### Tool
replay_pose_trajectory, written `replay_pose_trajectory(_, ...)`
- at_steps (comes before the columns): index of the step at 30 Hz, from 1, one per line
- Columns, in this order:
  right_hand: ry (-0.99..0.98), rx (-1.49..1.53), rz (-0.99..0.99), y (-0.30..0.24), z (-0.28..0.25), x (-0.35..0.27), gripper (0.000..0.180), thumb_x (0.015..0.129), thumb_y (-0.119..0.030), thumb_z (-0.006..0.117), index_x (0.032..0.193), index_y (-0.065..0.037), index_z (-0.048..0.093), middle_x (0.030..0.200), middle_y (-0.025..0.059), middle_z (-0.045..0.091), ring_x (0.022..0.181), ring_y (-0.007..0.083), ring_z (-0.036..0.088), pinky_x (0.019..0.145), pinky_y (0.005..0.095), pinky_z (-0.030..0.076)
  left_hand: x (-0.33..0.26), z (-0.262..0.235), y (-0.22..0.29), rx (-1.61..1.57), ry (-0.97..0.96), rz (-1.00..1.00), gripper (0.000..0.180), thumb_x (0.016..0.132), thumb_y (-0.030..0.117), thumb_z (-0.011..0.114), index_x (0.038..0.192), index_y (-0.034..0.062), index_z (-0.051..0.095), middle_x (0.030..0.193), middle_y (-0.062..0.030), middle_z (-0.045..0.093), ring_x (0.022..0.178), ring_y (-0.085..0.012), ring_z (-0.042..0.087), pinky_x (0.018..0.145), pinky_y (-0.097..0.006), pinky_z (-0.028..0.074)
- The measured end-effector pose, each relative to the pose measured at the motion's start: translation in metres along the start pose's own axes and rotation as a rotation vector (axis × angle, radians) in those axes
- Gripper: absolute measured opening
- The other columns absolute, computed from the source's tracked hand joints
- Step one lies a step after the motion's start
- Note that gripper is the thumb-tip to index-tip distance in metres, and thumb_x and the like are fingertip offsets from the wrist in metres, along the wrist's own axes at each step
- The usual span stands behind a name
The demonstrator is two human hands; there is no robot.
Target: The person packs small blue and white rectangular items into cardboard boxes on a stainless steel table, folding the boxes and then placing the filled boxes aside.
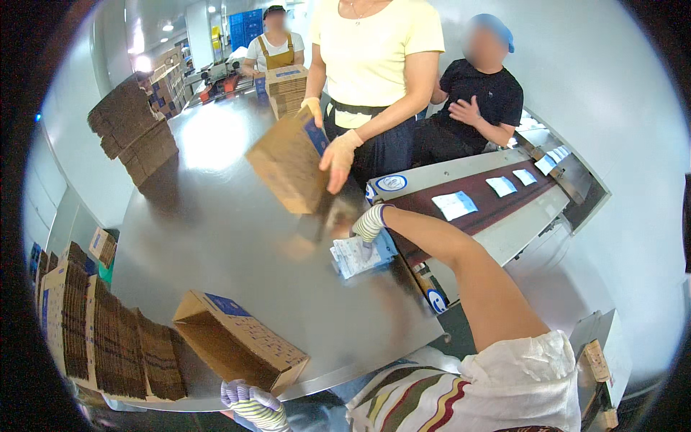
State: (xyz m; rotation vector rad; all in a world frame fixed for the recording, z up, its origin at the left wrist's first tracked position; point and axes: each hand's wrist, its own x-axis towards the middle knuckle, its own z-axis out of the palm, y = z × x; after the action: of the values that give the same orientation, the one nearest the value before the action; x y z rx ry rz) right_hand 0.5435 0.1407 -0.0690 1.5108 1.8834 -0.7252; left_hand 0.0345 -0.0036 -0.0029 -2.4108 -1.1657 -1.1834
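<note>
My right hand (370, 226), in a striped glove, reaches across to a small stack of white and blue packets (358, 257) by the table's right edge. Its fingers grip the packets from above and are slightly blurred. My left hand (253, 405), gloved alike, is low at the table's near edge, holding nothing visible, with its fingers partly spread. Right beside it, an open cardboard box (252, 338) lies on its side, its mouth facing left and toward me. Whether the left fingertips touch the box is unclear.
Flattened cartons (115, 338) stand in rows at the near left; another pile (133, 133) is farther back. Packets (455, 205) lie on a dark conveyor belt (489, 216) at right. Across the metal table (237, 252), a co-worker in yellow holds a box (291, 162); two more people are behind.
</note>
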Motion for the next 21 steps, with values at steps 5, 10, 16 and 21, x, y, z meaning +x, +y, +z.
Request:
replay_pose_trajectory(5, 0.383, -0.069, -0.082, -0.124, 0.004, -0.077, 0.058, 0.066, -0.046, 0.071, 0.108, -0.007, 0.06, 0.092, 0.0189, 0.065, 0.081, 0.0297, 0.062, 0.074, 0.0394, 0.049, -0.029, 0.011, -0.016, 0.008, 0.067, -0.234, 0.032, 0.094, 0.034, 0.027, 0.102, 0.0065, 0.042, 0.09, -0.008, 0.044, 0.083, -0.021, 0.045, 0.077, -0.037, 0.037)
replay_pose_trajectory(10, 0.504, 0.171, -0.092, -0.217, 0.048, -0.113, 0.055, 0.064, -0.046, 0.073, 0.106, -0.013, 0.058, 0.095, 0.0147, 0.064, 0.087, 0.0282, 0.063, 0.075, 0.0394, 0.05, -0.018, 0.013, -0.022, 0.073, -0.055, -0.056, 0.035, 0.091, 0.038, 0.029, 0.102, 0.0073, 0.043, 0.09, -0.0068, 0.044, 0.084, -0.0189, 0.045, 0.074, -0.03, 0.038)
replay_pose_trajectory(16, 1.442, 0.383, -1.047, -0.276, -0.055, -0.144, 0.026, 0.078, -0.024, 0.063, 0.104, -0.016, 0.063, 0.105, 0.0025, 0.064, 0.099, 0.0214, 0.059, 0.09, 0.035, 0.044, -0.011, 0.006, -0.01, -0.026, -0.101, -0.04, 0.013, 0.078, 0.022, 0.043, 0.08, 0.0091, 0.045, 0.083, -0.0115, 0.046, 0.083, -0.0289, 0.047, 0.085, -0.044, 0.036)
replay_pose_trajectory(21, 1.492, 0.404, -1.072, -0.347, -0.08, -0.115, 0.026, 0.086, -0.019, 0.051, 0.109, -0.011, 0.061, 0.11, 0.0082, 0.062, 0.105, 0.0228, 0.056, 0.094, 0.0369, 0.04, -0.024, 0.009, -0.009, 0.131, -0.044, -0.025, 0.01, 0.079, 0.014, 0.045, 0.082, 0.0067, 0.05, 0.099, -0.0122, 0.056, 0.1, -0.0318, 0.051, 0.092, -0.051, 0.033)
